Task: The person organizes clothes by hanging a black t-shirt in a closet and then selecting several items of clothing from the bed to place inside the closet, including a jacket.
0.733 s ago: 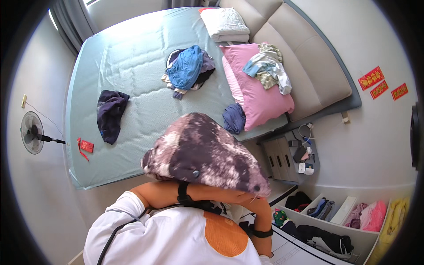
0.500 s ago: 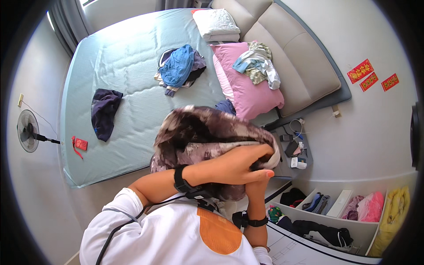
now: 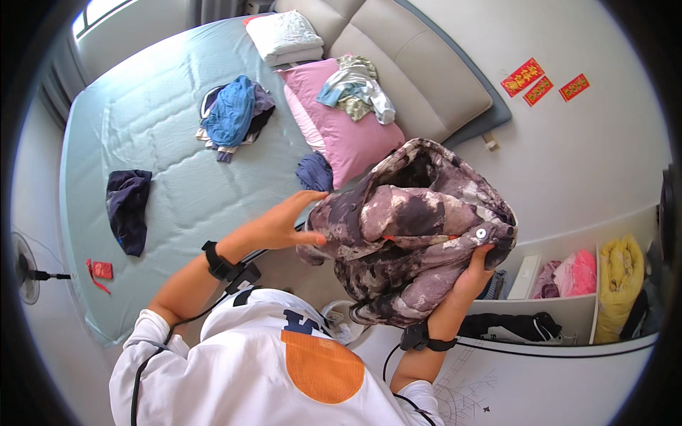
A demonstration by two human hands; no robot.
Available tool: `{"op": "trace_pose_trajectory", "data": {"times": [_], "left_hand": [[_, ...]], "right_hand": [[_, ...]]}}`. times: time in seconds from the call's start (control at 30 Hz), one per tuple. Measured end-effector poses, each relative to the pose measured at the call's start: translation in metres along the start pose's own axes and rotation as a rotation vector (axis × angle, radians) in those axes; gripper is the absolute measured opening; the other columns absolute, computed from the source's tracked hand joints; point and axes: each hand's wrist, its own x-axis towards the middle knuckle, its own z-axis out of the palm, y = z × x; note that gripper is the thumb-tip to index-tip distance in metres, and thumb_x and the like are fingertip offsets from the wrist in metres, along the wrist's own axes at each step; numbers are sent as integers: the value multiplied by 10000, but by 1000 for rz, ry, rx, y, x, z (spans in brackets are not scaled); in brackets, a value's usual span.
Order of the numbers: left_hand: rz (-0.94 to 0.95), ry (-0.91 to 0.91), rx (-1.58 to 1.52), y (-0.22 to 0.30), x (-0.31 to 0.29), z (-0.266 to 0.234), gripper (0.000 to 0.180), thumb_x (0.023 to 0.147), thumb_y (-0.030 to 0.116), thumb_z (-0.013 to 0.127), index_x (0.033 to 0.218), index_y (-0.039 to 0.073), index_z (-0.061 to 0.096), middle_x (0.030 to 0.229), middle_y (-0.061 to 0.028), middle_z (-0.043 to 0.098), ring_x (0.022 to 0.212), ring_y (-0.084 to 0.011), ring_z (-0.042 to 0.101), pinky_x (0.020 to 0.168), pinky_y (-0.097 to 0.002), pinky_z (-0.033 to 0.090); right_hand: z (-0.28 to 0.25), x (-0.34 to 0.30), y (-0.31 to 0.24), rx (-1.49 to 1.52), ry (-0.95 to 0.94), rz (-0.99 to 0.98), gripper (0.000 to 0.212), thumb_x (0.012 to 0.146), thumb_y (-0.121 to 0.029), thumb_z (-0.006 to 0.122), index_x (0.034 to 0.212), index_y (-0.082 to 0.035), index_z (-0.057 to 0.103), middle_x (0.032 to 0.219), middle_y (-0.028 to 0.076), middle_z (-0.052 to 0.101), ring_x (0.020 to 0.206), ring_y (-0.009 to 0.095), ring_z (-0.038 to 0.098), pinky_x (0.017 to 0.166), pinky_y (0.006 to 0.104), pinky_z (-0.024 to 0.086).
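A mottled purple, grey and black padded jacket [image 3: 419, 220] is bunched up in front of my chest, a round snap button showing on its right edge. My right hand [image 3: 469, 278] grips its lower right side, thumb on the front and fingers hidden beneath. At the opposite side, my left hand [image 3: 273, 224] holds the folded edge between a widely spread thumb and outstretched fingers. Beyond it on the bed [image 3: 170, 142] lie a dark blue garment [image 3: 313, 172], a pile topped by a blue garment [image 3: 231, 110] and a dark navy garment [image 3: 129, 209].
A pink pillow [image 3: 341, 128] bears light garments [image 3: 359, 91]; white pillows [image 3: 284, 35] are behind. At right, an open compartmented drawer [image 3: 579, 312] holds pink clothes [image 3: 574, 273] and a yellow bundle [image 3: 618, 284]. A fan [image 3: 25, 270] stands left; a white bin [image 3: 341, 319] is below the jacket.
The jacket has moved right and up, its snap button now showing. My hands, crossed close together before, have parted to its two sides. The view has turned right.
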Motion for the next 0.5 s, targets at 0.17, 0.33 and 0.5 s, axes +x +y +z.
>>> {"op": "trace_pose_trajectory", "data": {"times": [0.17,0.33,0.5], "left_hand": [[254,30,67,-28,56,32,866,679,334,768,1345,21,312,1351,-166,356,1294,-301,293,1058,-420,237],[221,-23,-385,-26,157,18,438,737,-3,568,1169,-17,494,1004,-171,599,919,-222,574,807,-322,444],[466,29,-148,27,243,-12,270,801,59,548,1068,31,576,871,-181,628,789,-266,608,718,-337,463]], "right_hand": [[-13,9,-36,34,48,16,603,850,-377,622,1240,49,447,1213,90,511,1080,184,483,965,314,345],[-16,15,-64,-100,60,-103,556,862,-352,614,1229,35,456,1198,94,519,1064,178,486,953,312,347],[-64,27,-68,-455,-40,-213,464,887,-321,586,1163,42,501,1154,87,545,1042,165,491,937,291,345]]}}
